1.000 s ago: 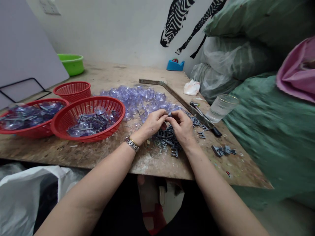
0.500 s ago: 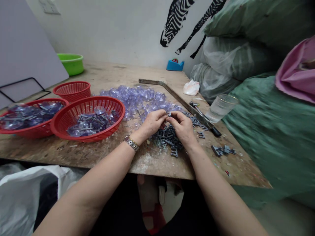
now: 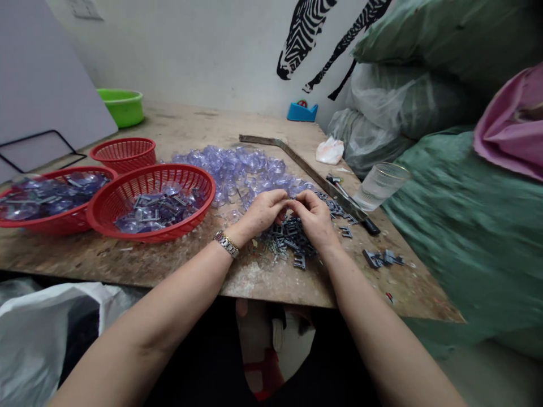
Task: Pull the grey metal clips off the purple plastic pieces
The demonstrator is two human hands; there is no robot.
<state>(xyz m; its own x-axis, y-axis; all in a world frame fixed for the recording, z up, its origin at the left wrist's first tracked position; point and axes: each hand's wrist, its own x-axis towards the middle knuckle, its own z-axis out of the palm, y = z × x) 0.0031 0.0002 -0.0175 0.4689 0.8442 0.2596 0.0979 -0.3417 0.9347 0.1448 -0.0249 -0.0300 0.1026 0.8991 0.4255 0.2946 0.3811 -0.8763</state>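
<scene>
My left hand (image 3: pixel 263 213) and my right hand (image 3: pixel 314 217) meet fingertip to fingertip above a heap of small grey metal clips (image 3: pixel 291 242) on the wooden table (image 3: pixel 178 265). Both hands are pinched together on one small part, a clear suction cup with a grey clip as far as I can see. A wide pile of clear bluish suction cups (image 3: pixel 241 172) lies just beyond the hands. A metal watch (image 3: pixel 226 245) is on my left wrist.
A red basket (image 3: pixel 150 200) with joined cups and clips sits left of the hands, a fuller red basket (image 3: pixel 51 198) further left, a small red basket (image 3: pixel 124 152) behind. A glass of water (image 3: pixel 379 185), long metal bar (image 3: pixel 305 167), green basin (image 3: pixel 122 106), blue tape dispenser (image 3: pixel 302 112) and green sacks (image 3: pixel 466 226) are around.
The hands stay together in the same place with small finger movements. The view has shifted slightly.
</scene>
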